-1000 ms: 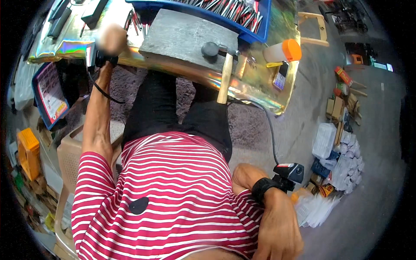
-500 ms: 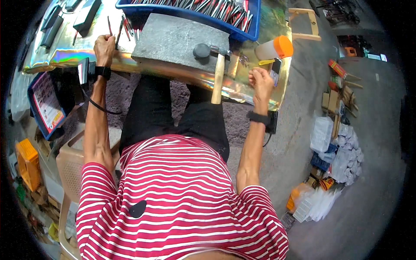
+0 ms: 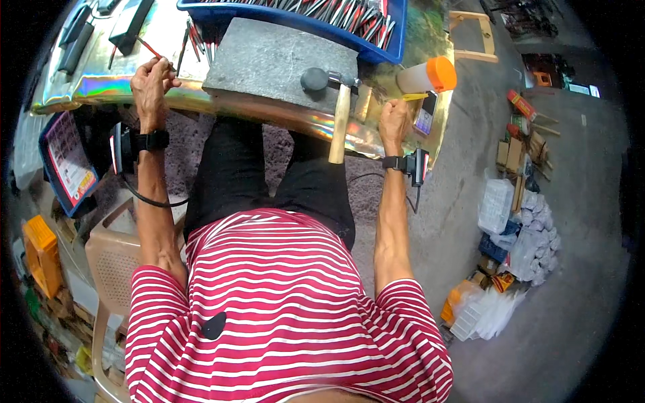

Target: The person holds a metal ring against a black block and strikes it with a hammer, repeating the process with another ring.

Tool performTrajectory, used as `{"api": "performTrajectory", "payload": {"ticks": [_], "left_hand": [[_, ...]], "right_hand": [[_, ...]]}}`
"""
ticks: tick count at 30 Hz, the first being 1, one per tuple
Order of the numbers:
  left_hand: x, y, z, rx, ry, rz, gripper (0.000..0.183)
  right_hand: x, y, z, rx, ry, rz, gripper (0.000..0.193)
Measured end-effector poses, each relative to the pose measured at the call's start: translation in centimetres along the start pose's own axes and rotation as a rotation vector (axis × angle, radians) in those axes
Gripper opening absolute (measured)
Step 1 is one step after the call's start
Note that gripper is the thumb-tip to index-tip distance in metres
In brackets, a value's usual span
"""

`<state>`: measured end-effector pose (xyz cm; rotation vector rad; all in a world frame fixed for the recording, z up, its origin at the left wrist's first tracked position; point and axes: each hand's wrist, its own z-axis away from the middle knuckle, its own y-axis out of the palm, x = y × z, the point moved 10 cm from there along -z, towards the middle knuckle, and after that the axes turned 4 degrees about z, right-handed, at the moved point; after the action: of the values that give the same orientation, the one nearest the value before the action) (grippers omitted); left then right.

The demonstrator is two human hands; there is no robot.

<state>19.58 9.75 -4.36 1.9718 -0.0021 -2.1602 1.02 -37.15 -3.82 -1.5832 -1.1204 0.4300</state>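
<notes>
My left hand (image 3: pixel 149 91) is raised over the left front of the table, fingers closed on a thin red-and-black stick (image 3: pixel 149 48) that points up and left. Beside it, several similar sticks (image 3: pixel 195 41) lie against the left side of a grey stone block (image 3: pixel 269 57). My right hand (image 3: pixel 395 122) is a fist at the right front of the table. A slim yellow piece (image 3: pixel 416 97) projects from the top of that fist; its gripped end is hidden. A hammer (image 3: pixel 340 124) with a wooden handle rests on the block, its handle extending over the table's edge.
Behind the block stands a blue tray (image 3: pixel 404 33) full of red, black and silver sticks. A bottle with an orange cap (image 3: pixel 440 74) and a phone (image 3: pixel 424 119) are near my right hand. Dark boxes (image 3: pixel 131 27) stand back left; a plastic chair (image 3: pixel 111 258) is at my left.
My left hand has shifted slightly left and toward me, and the stick in it now leans left. My right hand has closed into a fist at the yellow piece, which has turned slightly.
</notes>
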Motion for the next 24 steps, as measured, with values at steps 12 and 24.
{"api": "performTrajectory", "payload": {"ticks": [12, 24], "left_hand": [[-3.0, 4.9, 5.2, 0.187, -0.067, 0.224, 0.018], [-4.1, 10.9, 10.6, 0.516, -0.186, 0.438, 0.018]], "right_hand": [[-1.9, 0.8, -0.8, 0.09, 0.0, -0.241, 0.016], [-1.1, 1.6, 0.9, 0.295, 0.413, -1.191, 0.01]]}}
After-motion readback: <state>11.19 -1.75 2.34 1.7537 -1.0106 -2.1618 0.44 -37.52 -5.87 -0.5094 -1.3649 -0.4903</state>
